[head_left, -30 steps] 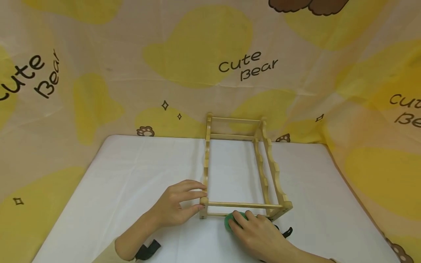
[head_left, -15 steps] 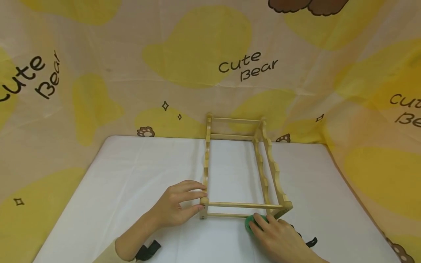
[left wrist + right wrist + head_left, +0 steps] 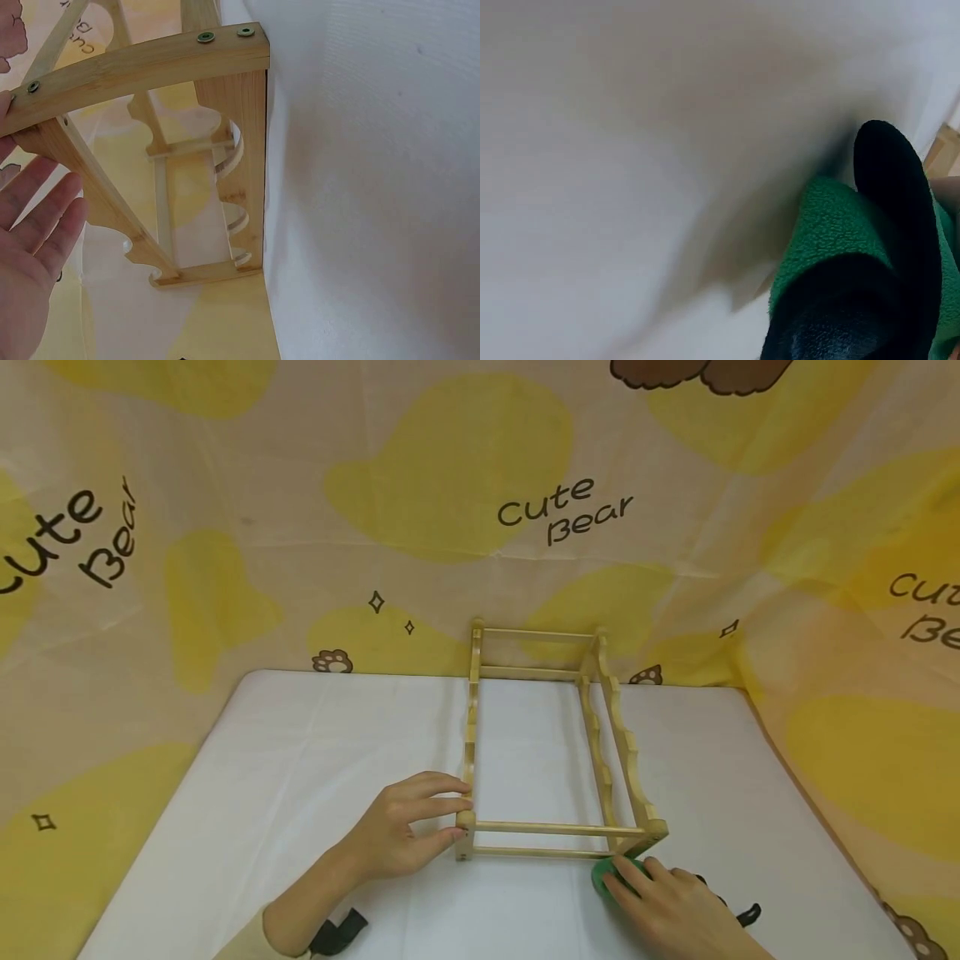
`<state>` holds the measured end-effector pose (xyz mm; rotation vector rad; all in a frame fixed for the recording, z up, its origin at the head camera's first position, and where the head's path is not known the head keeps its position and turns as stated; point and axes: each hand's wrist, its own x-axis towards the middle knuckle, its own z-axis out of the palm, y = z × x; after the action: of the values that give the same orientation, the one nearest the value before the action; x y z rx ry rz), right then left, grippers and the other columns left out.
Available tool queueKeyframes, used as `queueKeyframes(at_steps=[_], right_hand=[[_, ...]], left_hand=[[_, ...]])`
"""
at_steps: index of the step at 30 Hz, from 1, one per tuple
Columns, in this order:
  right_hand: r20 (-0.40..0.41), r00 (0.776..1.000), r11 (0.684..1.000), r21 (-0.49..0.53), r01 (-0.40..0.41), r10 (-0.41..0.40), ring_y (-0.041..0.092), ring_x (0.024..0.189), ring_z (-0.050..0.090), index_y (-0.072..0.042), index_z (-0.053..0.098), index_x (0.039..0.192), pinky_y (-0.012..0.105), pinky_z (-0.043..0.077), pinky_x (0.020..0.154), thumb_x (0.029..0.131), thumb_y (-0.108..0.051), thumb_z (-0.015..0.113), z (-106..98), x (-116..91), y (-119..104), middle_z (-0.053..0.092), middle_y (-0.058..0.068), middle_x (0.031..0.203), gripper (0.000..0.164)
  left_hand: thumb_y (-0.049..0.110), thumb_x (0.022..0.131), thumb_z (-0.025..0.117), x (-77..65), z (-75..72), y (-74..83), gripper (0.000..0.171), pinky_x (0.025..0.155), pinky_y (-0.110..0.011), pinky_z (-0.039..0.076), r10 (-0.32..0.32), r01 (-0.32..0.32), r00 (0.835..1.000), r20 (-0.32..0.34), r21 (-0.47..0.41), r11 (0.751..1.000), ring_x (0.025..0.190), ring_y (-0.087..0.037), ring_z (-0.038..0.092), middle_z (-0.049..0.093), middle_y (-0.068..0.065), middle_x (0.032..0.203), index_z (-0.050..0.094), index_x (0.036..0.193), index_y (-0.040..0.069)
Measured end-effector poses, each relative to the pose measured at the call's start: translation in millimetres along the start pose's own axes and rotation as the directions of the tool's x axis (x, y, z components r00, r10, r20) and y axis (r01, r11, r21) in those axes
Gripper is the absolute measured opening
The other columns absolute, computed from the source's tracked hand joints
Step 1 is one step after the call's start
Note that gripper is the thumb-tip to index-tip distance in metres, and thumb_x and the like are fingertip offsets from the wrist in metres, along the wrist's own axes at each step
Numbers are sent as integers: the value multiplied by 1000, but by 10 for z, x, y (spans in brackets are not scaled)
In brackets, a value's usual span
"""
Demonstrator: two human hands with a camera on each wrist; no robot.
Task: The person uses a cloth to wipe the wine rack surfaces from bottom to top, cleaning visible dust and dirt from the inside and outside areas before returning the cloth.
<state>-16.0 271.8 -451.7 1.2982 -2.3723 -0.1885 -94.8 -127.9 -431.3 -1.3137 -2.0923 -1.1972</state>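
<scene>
A pale wooden wine rack (image 3: 633, 760) with scalloped side rails lies lengthwise on the white table. At its near left corner, my left hand (image 3: 401, 822) holds it, thumb on the front post and fingers along the rail. Up close, the left wrist view shows these fingers (image 3: 52, 217) beside a notched rail. My right hand (image 3: 671, 906) grips a green terry cleaning cloth (image 3: 603, 877) low at the rack's near right corner. In the right wrist view the cloth (image 3: 832, 225) shows with smooth black parts (image 3: 892, 180) over it; most of the right hand is hidden there.
The white table (image 3: 337, 735) runs back to a yellow-and-beige printed fabric wall (image 3: 450, 468). More of this fabric stands along both sides. The far end of the rack sits close to the back wall. A black piece (image 3: 341, 933) shows by the left wrist.
My right hand has slid right along the lower front bar with the green cloth, from its middle to the right corner. The left hand and the rack have stayed in place.
</scene>
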Motion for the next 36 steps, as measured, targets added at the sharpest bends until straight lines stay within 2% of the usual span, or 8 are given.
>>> queueKeyframes(at_steps=[2, 7, 11, 14, 17, 25, 33, 36], right_hand=[[25, 1000, 1000, 5, -6, 6, 18, 70, 51, -11, 72, 114, 20, 33, 40, 89, -91, 38, -55, -41, 32, 65, 10, 119, 91], [-1, 1000, 1000, 0, -15, 15, 19, 72, 53, -11, 74, 115, 21, 38, 41, 91, -89, 33, -176, -103, 116, 67, 11, 119, 91], [-94, 995, 1000, 7, -18, 19, 19, 71, 53, -9, 72, 117, 23, 41, 41, 112, -58, 26, -294, -98, 191, 67, 11, 119, 67], [-201, 979, 1000, 13, -20, 23, 21, 69, 55, -7, 73, 117, 23, 42, 41, 115, -31, 28, -385, -73, 246, 69, 12, 115, 50], [-277, 960, 999, 13, -33, 35, 22, 65, 56, -6, 75, 114, 23, 42, 40, 111, -29, 36, -469, -43, 290, 72, 12, 110, 45], [-352, 935, 999, 19, -44, 48, 23, 61, 58, -5, 77, 108, 25, 45, 39, 109, -28, 40, -633, 67, 310, 73, 11, 104, 43], [-416, 909, 1000, 23, -5, 14, 21, 58, 55, -2, 76, 108, 21, 41, 39, 106, -23, 46, -588, 203, 260, 74, 15, 102, 37], [-421, 907, 1000, 18, -4, 11, 22, 59, 55, -4, 76, 109, 22, 41, 40, 106, -22, 46, -559, 271, 222, 74, 15, 103, 35]], left_hand=[[7, 84, 85, -1, 0, -2, 31, 100, -32, 58, 4, -4, 1000, -2, 0, 1000, 111, -27, 71, 74, -7, 121, 78, 114, 10], [6, 84, 85, 2, -1, -1, 30, 99, -32, 59, 7, -7, 1000, -5, -2, 1000, 110, -27, 71, 74, -8, 120, 78, 114, 10], [6, 84, 85, 2, -2, 1, 30, 98, -33, 59, 11, -11, 1000, -9, -3, 1000, 109, -27, 71, 74, -8, 119, 79, 113, 10], [6, 84, 85, 1, -2, 1, 30, 98, -33, 60, 12, -12, 1000, -12, -4, 1000, 109, -27, 71, 74, -8, 119, 79, 113, 10], [6, 84, 85, 1, -1, 1, 31, 98, -33, 59, 9, -9, 1000, -11, -8, 1000, 110, -27, 71, 74, -8, 120, 79, 113, 10], [5, 84, 85, 4, 1, -2, 30, 99, -32, 59, 7, -7, 1000, -8, -15, 1000, 110, -27, 71, 74, -8, 120, 79, 112, 9], [6, 84, 85, 2, -3, -2, 30, 99, -32, 59, 12, -12, 1000, -10, -8, 1000, 110, -26, 71, 74, -7, 120, 78, 114, 10], [6, 85, 85, 1, -2, 1, 31, 98, -33, 59, 13, -13, 1000, -12, -10, 1000, 110, -26, 71, 74, -7, 120, 78, 114, 11]])
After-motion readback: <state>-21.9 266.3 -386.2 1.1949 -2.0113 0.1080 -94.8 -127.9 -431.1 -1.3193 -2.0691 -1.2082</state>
